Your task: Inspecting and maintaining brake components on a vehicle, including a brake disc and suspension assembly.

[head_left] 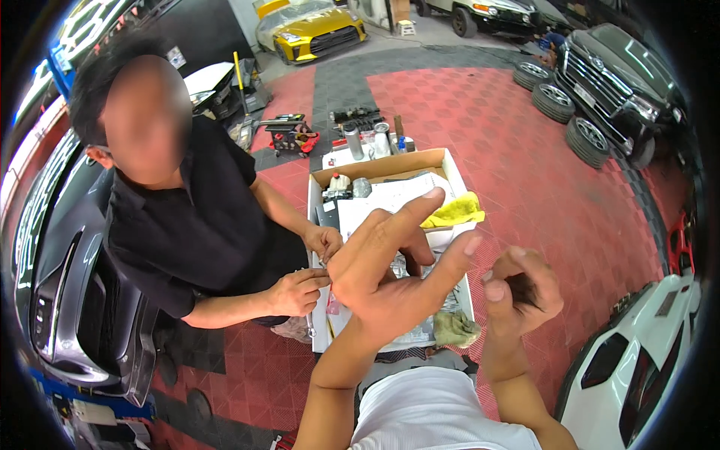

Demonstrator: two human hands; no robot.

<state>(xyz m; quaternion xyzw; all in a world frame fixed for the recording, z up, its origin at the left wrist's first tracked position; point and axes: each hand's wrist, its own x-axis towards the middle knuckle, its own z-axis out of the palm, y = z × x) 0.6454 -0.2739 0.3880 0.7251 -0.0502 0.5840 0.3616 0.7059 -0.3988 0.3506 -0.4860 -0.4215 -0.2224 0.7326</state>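
My left hand [390, 274] is raised over a white-edged cart [318, 330], its index finger and thumb stretched out and apart, and nothing shows between them. To its right, my right hand [529, 289] is held in the air beside the cart with fingers curled and the thumb tip close to a fingertip. A dark patch shows inside that curl; I cannot make out whether it is a thing or shadow. Beyond my left hand lies a yellow cloth [456, 211] on an open cardboard box [431, 159]. A greenish rag [456, 328] hangs at the cart's near right corner.
A co-worker in a black shirt [202, 202] stands at the left, both hands [300, 291] at the cart's edge. Spray cans [354, 141] stand behind the box. A white car [630, 364] is at right, a dark car [75, 300] at left, loose wheels [587, 141] far right.
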